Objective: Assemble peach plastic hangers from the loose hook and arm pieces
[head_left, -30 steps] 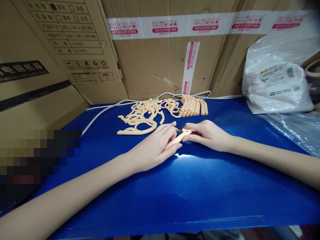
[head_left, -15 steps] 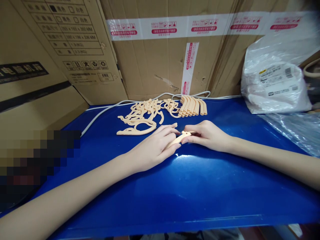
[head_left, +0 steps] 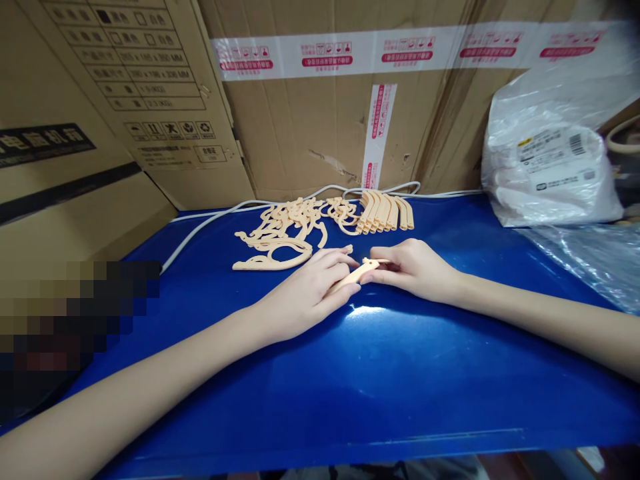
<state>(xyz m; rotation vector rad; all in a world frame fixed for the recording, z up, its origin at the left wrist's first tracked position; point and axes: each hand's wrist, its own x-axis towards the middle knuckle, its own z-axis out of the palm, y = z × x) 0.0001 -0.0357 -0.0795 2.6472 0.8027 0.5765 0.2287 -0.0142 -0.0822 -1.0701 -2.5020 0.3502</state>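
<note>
Fingers of my left hand (head_left: 305, 293) are closed around a beige plastic hanger arm (head_left: 353, 275), whose end with a small hole points up and right. At that end, my right hand (head_left: 413, 270) pinches a thin beige piece (head_left: 381, 261) between thumb and fingers. Most of this piece is hidden by the fingers, and it meets the arm's end. Behind my left hand lies a beige folding hanger (head_left: 273, 260) with a looped part. Farther back are a heap of beige hook-shaped parts (head_left: 295, 217) and a row of stacked curved hanger arms (head_left: 383, 212).
Everything lies on a blue tabletop (head_left: 320, 400). Cardboard boxes (head_left: 310, 127) stand along the back and left, with a white cable (head_left: 200, 223) before them. A white plastic package (head_left: 550, 173) and clear plastic wrap (head_left: 595, 257) are at the right.
The hanger arm has shifted slightly left and down, and more of its holed end shows. Both hands stay almost in place, still holding their pieces.
</note>
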